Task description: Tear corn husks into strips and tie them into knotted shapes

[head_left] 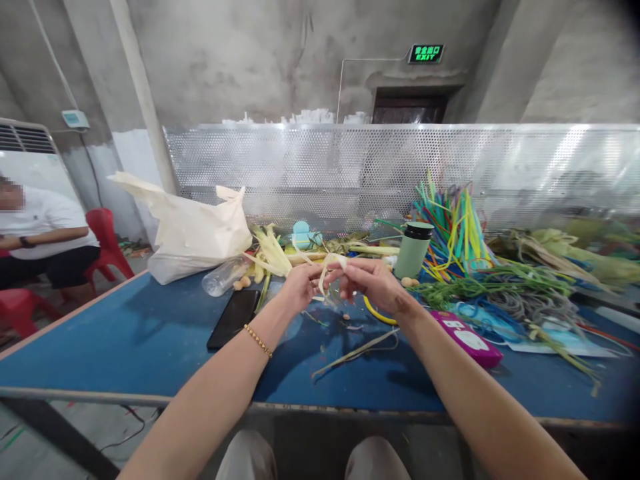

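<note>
Both hands meet above the middle of the blue table. My left hand (301, 285) pinches a pale, curled strip (326, 272) that looks like corn husk. Fingers of my right hand (373, 280) are closed on the same strip from the other side, at its upper part. Below the hands, a thin dried strip (350, 353) lies loose on the tabletop. Behind my left hand sits a bunch of pale green husks (273, 253). A green bottle with a black lid (414, 252) stands upright just beyond my right hand.
On the blue table (100, 340) are a black phone (234, 319), a clear plastic bottle (220, 280), a white bag (195, 233), a purple packet (470, 340) and colourful strips (457, 233). A perforated metal screen (280, 160) rises behind. A person (45, 227) sits at left.
</note>
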Demonstrator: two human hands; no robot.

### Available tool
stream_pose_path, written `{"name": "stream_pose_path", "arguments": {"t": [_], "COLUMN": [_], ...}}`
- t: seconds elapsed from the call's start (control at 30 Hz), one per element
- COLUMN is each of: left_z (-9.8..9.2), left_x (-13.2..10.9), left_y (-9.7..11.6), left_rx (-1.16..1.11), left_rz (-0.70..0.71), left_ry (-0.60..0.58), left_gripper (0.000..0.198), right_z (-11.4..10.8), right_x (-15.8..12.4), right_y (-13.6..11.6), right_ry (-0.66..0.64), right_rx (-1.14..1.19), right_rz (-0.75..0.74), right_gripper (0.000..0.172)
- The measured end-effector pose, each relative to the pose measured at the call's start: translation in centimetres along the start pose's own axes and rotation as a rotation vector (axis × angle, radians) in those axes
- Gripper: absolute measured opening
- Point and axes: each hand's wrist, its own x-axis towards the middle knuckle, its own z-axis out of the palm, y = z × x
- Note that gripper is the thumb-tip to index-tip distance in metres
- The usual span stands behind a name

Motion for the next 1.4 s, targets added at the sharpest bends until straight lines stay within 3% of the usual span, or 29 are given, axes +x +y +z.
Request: {"name": "stream_pose_path", "arguments": {"t": [0.1,0.17,0.3,0.5,0.83,1.03,1.4], "left_z": [0.0,-0.1,-0.5,-0.8,-0.6,0.0,0.1], "left_x": [-0.2,-0.3,-0.3,-0.3,-0.2,0.1,-0.3], "left_y": [0.1,0.1,-0.1,-0.1,-0.7,-1.1,-0.6], "left_rx": [-0.027,-0.022,0.056,0.204,0.253,0.259,0.273], "left_rz": [-0.034,-0.014,0.001,0.058,0.103,0.089,0.109], "left_ry": [0.02,0.009,-0.066,-0.199,-0.13,-0.094,-0.071], "left_gripper": [0.005,0.005,0.014,0.024,0.007,0.014,0.02], "right_z": [-0.8,-1.0,-0.6,0.1,-0.4,-0.6,-2.0], "right_x": [0.4,0.7,1.2,1.6,2.0,1.7,1.7], "right_y": [0.0,0.1,0.8,1.2,2.9,3.2,3.4], "right_ry": [0.293,0.351,0.296,0.194,0.182,0.151,0.188], "right_rx": [-0.035,-0.076,-0.134,-0.343,-0.564,-0.401,-0.668], "right_rz": [0.004,0.045,0.095,-0.055,-0.119,-0.078,-0.244], "right_gripper": [0.037,0.037,0.039,0.028,0.023,0.028,0.021]}}
